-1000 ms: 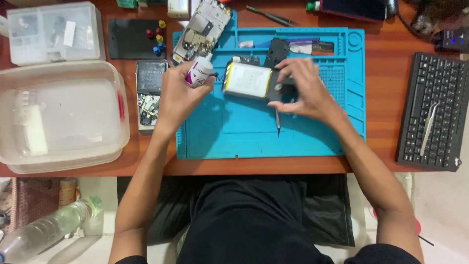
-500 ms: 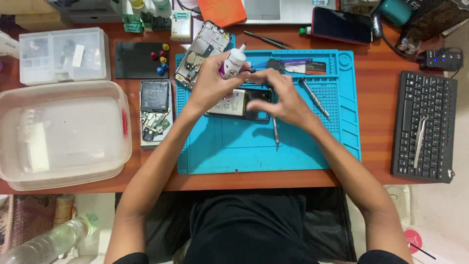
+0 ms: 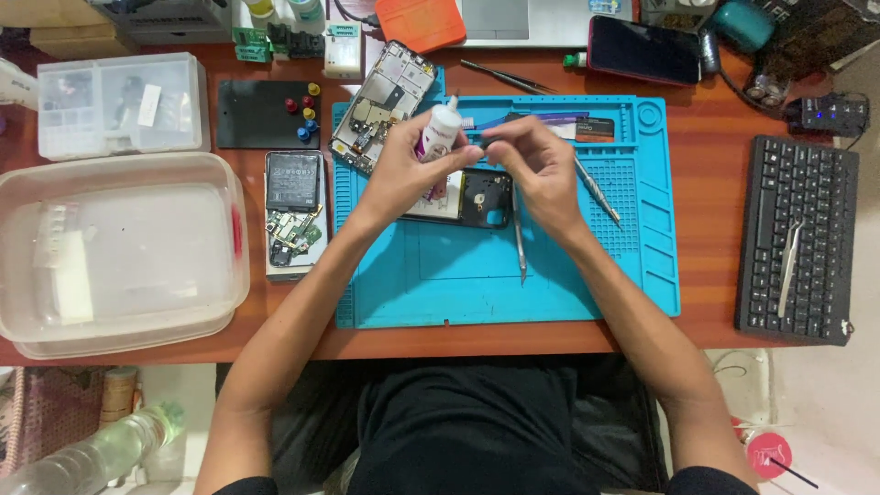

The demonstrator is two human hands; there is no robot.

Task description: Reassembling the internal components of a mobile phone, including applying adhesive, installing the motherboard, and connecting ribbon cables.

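My left hand [image 3: 410, 170] holds a small white squeeze bottle [image 3: 441, 128] upright above the blue work mat [image 3: 477, 275]. My right hand [image 3: 532, 165] is at the bottle's tip, fingers pinched on a small dark cap. Under both hands lies an opened phone body [image 3: 477, 197] with a black frame and a white part, on the mat. A metal tool [image 3: 519, 243] lies on the mat just below my right hand.
A phone frame [image 3: 380, 105] rests at the mat's top left. A dismantled phone [image 3: 293, 215] and a large clear tub [image 3: 119, 252] sit to the left. Tweezers [image 3: 596, 191], a black keyboard [image 3: 796, 238], a dark phone [image 3: 644, 50] and a parts box [image 3: 119, 101] surround the mat.
My left hand lifted the white bottle from the mat's left side up over the phone body. My right hand left the phone and came to the bottle's tip.
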